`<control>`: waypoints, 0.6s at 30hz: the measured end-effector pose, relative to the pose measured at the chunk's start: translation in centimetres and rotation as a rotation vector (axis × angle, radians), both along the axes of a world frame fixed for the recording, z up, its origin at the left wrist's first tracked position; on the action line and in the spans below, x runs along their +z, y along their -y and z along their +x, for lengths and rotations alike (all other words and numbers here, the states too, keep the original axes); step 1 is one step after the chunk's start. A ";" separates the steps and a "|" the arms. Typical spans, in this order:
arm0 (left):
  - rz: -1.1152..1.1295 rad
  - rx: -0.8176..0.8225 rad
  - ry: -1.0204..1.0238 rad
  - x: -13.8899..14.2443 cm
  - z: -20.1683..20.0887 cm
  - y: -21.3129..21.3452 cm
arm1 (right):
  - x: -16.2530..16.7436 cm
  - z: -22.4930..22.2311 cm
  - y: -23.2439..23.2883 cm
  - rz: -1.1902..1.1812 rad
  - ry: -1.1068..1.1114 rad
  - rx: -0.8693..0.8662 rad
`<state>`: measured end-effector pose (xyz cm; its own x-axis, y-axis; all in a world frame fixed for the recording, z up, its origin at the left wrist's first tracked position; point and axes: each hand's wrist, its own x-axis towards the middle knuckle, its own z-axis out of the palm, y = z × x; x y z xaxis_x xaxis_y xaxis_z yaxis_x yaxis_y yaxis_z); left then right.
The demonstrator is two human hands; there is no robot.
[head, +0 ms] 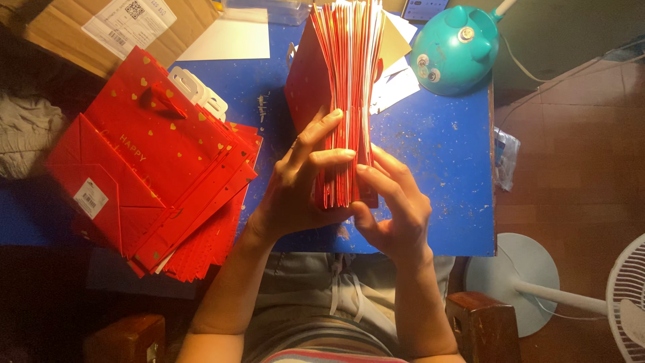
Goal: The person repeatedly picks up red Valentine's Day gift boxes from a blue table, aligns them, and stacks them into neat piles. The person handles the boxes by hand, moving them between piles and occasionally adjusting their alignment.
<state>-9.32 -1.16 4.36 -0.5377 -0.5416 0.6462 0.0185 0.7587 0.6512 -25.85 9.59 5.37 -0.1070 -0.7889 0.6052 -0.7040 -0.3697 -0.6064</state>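
1. Thick stack of flat red paper bags (342, 81) standing on edge on the blue table (443, 154), near end clamped between both hands.
2. Left hand (295, 188) closed on the stack's left face, thumb and fingers curled over the near edges.
3. Right hand (396, 208) closed on the stack's right face, fingertips pressed into the sheets.
4. Left of the stack, apart from it: fanned pile of folded red gift bags (161, 168) with gold hearts, overhanging the table's near edge; white plastic handle piece (198, 94) just beyond it.
5. Beyond that pile, at the far left: cardboard box (114, 27) with a white label; white sheet (232, 37) beside it.
6. Right of the stack: loose white and gold papers (396, 74), then a teal lamp base (453, 50) at the table's far right corner.
7. Right of the table, on the floor: white fan (631, 296) and its round base (514, 279).
8. Nothing between the hands and the stack.
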 end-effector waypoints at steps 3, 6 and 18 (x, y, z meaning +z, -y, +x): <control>-0.018 0.009 -0.005 0.0 -0.1 0.1 | 0.0 0.2 0.0 -0.016 -0.022 -0.028; -0.023 0.012 -0.006 0.0 0.0 0.1 | 0.1 0.2 -0.2 -0.007 -0.006 0.004; -0.009 -0.006 -0.010 -0.1 0.2 0.1 | 0.1 0.6 -0.3 0.050 0.019 -0.089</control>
